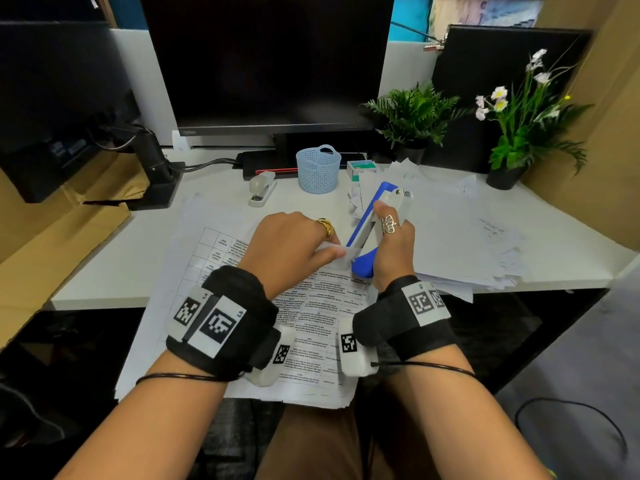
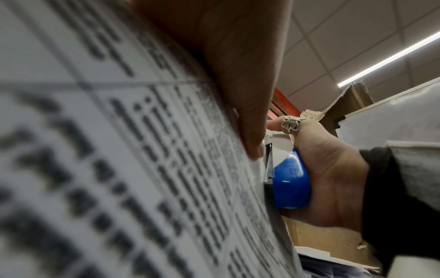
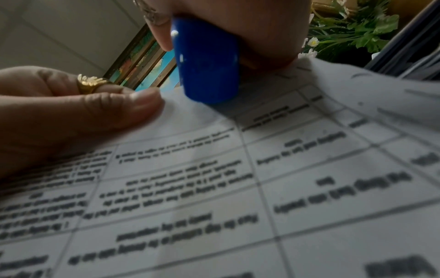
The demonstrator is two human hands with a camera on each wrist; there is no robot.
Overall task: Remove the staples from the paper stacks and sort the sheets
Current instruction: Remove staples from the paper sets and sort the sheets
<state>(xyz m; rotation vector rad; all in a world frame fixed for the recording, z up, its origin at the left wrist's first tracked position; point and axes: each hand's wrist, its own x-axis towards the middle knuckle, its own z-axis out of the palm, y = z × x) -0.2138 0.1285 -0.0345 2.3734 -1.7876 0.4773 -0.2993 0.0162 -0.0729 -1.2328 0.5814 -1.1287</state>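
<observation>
Stapled stack of white printed sheets with ruled tables (image 1: 311, 327) lies at the front edge of the white desk (image 1: 104, 271), its near end overhanging toward the lap. Far right corner of the stack is lifted slightly. Left hand (image 1: 294, 247), gold ring on one finger, pinches that corner between thumb and fingers; the right wrist view shows the thumb (image 3: 140, 105) pressed flat on the top sheet at its edge. Right hand (image 1: 391, 244), silver ring on the thumb, is wrapped round a blue-and-white plastic staple tool (image 1: 372, 223), thumb lying along its white upper arm, blue end pointing down onto the held corner. Tool tip touches the paper just beside the left thumb. The staple itself is not visible in any view.

Step in hand, as I judge it: working the staple out of this corner; sorting not begun for this stack.

Next move likely calls for keeping the corner pinned taut while the tool bites or levers under the staple, then lifting straight so the top sheet does not tear. Left fingertips sit very close to the tool end; care needed.

Loose pile of white sheets (image 1: 450, 237) spreads across the right side of the desk, reaching its front edge. Grey stapler (image 1: 263, 188) and pale blue perforated basket (image 1: 318, 171) stand toward the back edge, before the dark monitor (image 1: 266, 64).
</observation>
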